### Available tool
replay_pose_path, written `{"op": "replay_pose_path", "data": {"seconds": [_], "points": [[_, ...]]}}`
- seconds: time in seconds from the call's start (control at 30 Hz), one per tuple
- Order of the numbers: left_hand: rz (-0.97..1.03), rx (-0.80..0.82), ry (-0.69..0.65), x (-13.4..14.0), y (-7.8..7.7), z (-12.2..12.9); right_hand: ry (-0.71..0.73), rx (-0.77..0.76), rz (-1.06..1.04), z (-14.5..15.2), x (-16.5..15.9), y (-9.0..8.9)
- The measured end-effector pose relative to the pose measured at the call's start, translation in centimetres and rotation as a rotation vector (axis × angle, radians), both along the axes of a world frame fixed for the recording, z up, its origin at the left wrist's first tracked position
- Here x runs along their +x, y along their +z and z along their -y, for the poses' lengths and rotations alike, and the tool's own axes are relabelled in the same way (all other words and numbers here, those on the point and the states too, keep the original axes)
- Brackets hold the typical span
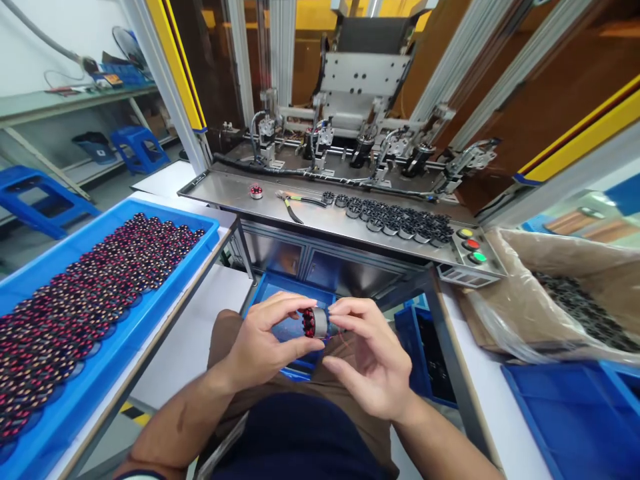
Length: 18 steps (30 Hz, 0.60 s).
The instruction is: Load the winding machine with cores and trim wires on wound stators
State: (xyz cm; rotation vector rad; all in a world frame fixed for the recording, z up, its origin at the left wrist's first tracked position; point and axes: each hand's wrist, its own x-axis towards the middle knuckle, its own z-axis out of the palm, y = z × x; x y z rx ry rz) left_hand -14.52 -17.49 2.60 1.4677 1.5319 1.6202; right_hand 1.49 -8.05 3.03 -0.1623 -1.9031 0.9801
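The coil (316,323) is up in the air over your lap, red side to the left, gray ring to the right. It looks small, hard and a bit heavy, like metal. Your left hand (260,340) pinches it between thumb and fingers. Your right hand (377,357) is loose, thumb apart from fingers; I can't tell if its fingertips touch the coil. The ring looks smooth and may slip, so pinch it firmly there. The red part and thin wires (344,339) may get hurt, so don't squeeze or tug them. On your left, more coils (110,280) fill a blue tray (200,257) up to its far edge. Ahead, pliers (311,200) lie on the bench (225,187), and black parts (395,221) sit toward its right end.
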Motion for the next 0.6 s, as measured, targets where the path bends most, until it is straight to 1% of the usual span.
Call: {"op": "replay_pose_path", "data": {"seconds": [0.1, 0.2, 0.37, 0.43, 0.5, 0.6], "points": [[-0.099, 0.069, 0.049, 0.1, 0.1, 0.0, -0.011, -0.025, 0.034, 0.0, -0.1, 0.8], [-0.155, 0.122, 0.043, 0.1, 0.0, -0.1, -0.038, -0.041, 0.102, -0.1, -0.3, 1.5], [-0.197, 0.144, 0.073, 0.0, -0.3, 0.0, -0.003, 0.029, 0.228, -0.5, -0.3, 2.2], [-0.173, 0.140, 0.060, -0.2, -0.5, 0.1, 0.014, 0.068, 0.272, -0.7, -0.1, 2.6], [-0.120, 0.126, 0.009, -0.2, -0.7, 0.1, 0.031, 0.113, 0.312, -1.0, 0.2, 3.1], [0.038, 0.100, -0.091, -0.1, -1.0, 0.1, 0.070, 0.181, 0.368, -1.7, 0.6, 4.1]]}}
